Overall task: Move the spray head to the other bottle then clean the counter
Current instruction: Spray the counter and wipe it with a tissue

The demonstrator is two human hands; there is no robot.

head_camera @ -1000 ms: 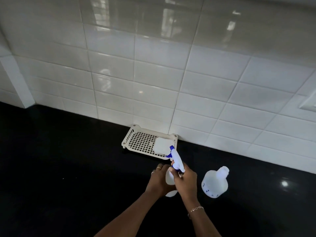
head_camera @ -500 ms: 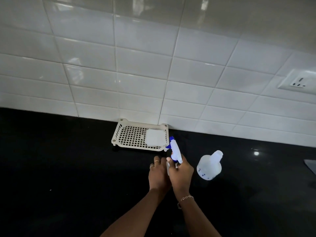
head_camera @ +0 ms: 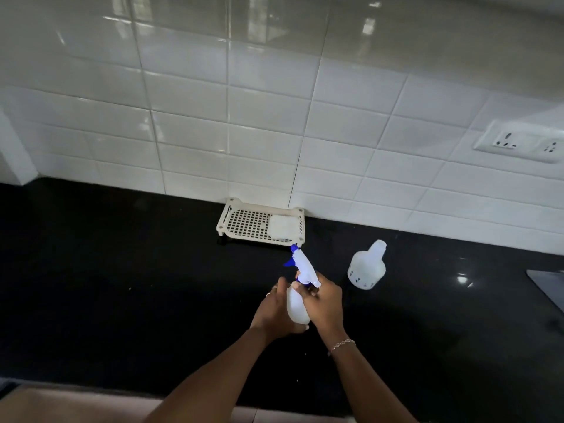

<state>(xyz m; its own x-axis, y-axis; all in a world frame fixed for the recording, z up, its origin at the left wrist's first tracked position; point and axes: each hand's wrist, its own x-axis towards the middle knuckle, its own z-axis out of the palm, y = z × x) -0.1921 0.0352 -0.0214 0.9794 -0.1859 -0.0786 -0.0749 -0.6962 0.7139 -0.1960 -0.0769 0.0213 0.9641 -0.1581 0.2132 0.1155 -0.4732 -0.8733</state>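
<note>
A person stands at a glossy black table. Compared with a moment ago, the translucent white plastic bottle (head_camera: pixel 295 306) now shows between the hands, lifted and tilted. The left hand (head_camera: pixel 274 312) wraps its body, grip pressed around it. The right hand (head_camera: pixel 325 303) pinches the collar of the blue and white spray head (head_camera: pixel 300 267), which is still attached. This suggests unscrewing is under way. The other bottle, capless and white (head_camera: pixel 367 266), waits at two o'clock, near a cream perforated tray (head_camera: pixel 244 222) holding a white sponge (head_camera: pixel 283 227).
</note>
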